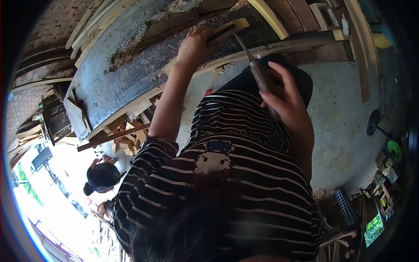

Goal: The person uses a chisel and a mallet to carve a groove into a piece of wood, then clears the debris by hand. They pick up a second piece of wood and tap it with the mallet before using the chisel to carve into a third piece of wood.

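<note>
My left hand is closed on a pale wooden piece with a dark slot, which lies on the dark workbench. In my right hand is a chisel-like tool; my fingers wrap loosely round its wooden handle. Its narrow metal blade points up and to the left, with the tip close to the slotted part of the wood. Whether the tip touches the wood cannot be told.
Wood shavings are scattered on the bench. Long boards lie at its far right. Scrap wood is piled below the bench. Another person is at the lower left, and part of a person shows at the lower right.
</note>
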`<state>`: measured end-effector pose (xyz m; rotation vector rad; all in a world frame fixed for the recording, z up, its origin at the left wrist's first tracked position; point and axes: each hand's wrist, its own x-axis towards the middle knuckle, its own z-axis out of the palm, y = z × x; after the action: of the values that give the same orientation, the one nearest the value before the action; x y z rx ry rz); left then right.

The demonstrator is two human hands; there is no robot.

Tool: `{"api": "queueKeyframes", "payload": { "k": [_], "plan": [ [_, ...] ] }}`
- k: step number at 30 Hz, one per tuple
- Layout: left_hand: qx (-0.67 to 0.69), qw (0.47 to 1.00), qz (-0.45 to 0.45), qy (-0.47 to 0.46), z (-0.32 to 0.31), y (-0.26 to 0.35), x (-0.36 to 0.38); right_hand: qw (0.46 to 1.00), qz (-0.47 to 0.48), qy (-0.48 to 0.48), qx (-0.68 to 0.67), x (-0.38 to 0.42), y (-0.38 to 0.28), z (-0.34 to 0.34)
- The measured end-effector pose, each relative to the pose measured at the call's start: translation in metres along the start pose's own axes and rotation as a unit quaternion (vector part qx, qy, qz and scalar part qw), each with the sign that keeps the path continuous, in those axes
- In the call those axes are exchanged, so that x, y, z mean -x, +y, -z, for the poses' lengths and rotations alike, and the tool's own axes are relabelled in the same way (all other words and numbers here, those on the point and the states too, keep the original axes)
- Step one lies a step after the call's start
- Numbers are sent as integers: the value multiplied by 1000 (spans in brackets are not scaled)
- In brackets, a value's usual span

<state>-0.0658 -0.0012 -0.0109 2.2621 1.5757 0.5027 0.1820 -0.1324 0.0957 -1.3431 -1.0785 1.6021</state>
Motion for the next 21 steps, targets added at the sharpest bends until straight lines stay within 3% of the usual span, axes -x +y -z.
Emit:
{"api": "queueKeyframes", "payload": {
  "k": [3, 8, 11, 12, 15, 17, 20, 21],
  "plan": [
    [-9, 999, 13, 34, -7, 8, 8, 996, 50, -11, -79, 10, -20, 12],
    [-1, 998, 55, 36, -9, 15, 8, 991, 106, 41, -66, -12, -52, 12],
    [-18, 997, 59, 54, -8, 17, 10, 959, 247, 128, 47, -40, -65, 4],
    [-27, 996, 48, 66, -8, 18, 11, 961, 245, 120, 51, -49, -67, 3],
    [-37, 995, 57, 73, -9, 19, 11, 881, 401, 43, 246, -75, -76, -1],
    [-39, 994, 67, 73, -10, 19, 11, 897, 385, -6, 216, -86, -79, -11],
    [-36, 994, 67, 84, -11, 18, 12, 857, 473, -81, 191, -114, -75, -19],
    [-34, 994, 64, 87, -11, 17, 12, 861, 491, -102, 82, -116, -76, -22]
  ]
}}
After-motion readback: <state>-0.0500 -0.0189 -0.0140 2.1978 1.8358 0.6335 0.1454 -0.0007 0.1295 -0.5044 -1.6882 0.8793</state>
